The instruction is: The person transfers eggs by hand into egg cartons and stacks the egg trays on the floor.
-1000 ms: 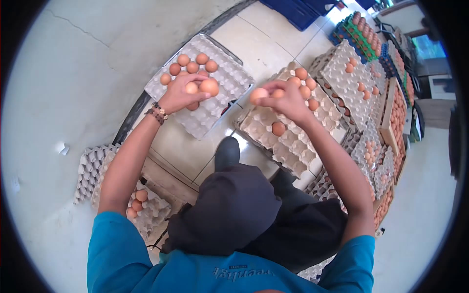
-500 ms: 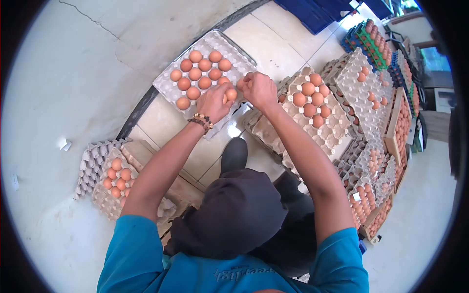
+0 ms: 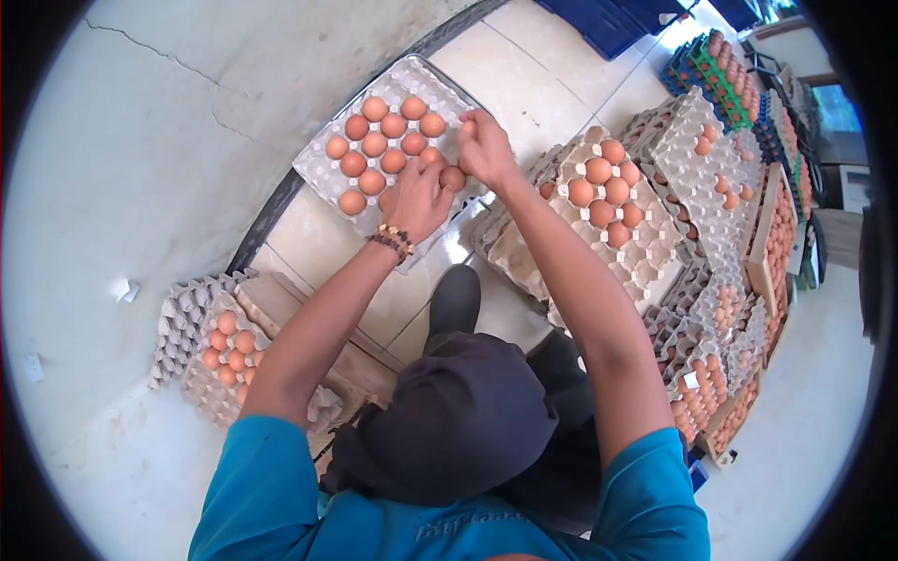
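A grey egg tray (image 3: 320, 170) holds several brown eggs (image 3: 373, 144) in its cups. My left hand (image 3: 417, 198), with a beaded bracelet at the wrist, reaches over the tray's near side. Its fingers are closed on a brown egg (image 3: 453, 179), which shows at the fingertips. My right hand (image 3: 485, 151) is at the tray's right edge, fingers curled together. What those fingers hold, if anything, is hidden.
To the right stands a stack of trays (image 3: 645, 271) topped with several eggs. Beyond it are more filled trays and a wooden crate (image 3: 760, 234). At lower left sits another egg tray (image 3: 208, 385). Blue crates (image 3: 599, 23) stand at the back, and a boot (image 3: 456, 301) is below the tray.
My right hand has moved up slightly along the tray's right edge; the egg seen at its fingertips is now out of sight. My left hand has shifted a little right and down.
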A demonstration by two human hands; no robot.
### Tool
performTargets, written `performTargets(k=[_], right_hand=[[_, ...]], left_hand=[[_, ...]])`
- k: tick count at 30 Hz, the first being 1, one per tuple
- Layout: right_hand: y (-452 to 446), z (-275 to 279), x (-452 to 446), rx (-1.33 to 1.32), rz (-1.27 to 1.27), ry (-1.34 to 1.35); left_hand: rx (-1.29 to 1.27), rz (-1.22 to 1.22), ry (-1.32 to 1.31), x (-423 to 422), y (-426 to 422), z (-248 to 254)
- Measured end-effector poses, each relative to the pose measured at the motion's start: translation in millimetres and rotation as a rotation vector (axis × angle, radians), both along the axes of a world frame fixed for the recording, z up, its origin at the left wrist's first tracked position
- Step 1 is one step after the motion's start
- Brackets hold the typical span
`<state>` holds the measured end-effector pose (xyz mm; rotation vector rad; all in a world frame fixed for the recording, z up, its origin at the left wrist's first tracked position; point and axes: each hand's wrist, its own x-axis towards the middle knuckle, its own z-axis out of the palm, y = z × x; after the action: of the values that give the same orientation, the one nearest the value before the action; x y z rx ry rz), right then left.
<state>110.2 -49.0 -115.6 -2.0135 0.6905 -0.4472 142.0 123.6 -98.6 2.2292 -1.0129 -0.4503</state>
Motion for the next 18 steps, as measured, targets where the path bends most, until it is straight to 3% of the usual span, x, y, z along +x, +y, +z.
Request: performTargets(k=[1,4,7,10,11,15,18], right_hand=[[4.4,3.2,0.5,-0.267,0.052,-0.056],[5.7,13.6,-0.1,-0.246,0.244,0.132],[5.6,18.7,-4.1,-0.151,0.156,0.256],[-2.0,24.9,-15.3,-0.45,0.03,0.43],[-3.7,27.2,-16.7,-0.424,0.06,0.613],[5.0,27.8,-34.7,-0.624,0.139,0.605],[6.3,24.7,-33.1,-0.466,0.084,0.515]], left_hand=[[-0.069,0.022,0.043,0.4,8.0,1.0],[-0.198,-0.007,0.105,6.3,27.8,-6.7],[-0.264,0.002,0.087,-0.1,32.9,-0.1],[-0.336,-0.017,0.005,-5.6,25.8,-7.3],[-0.331,-0.003,-0.017,-8.1,23.3,-9.5],[-0.252,0.007,-0.157,-15.0,17.6,-22.4],[-0.231,-0.023,-0.19,-14.9,21.8,-31.2]])
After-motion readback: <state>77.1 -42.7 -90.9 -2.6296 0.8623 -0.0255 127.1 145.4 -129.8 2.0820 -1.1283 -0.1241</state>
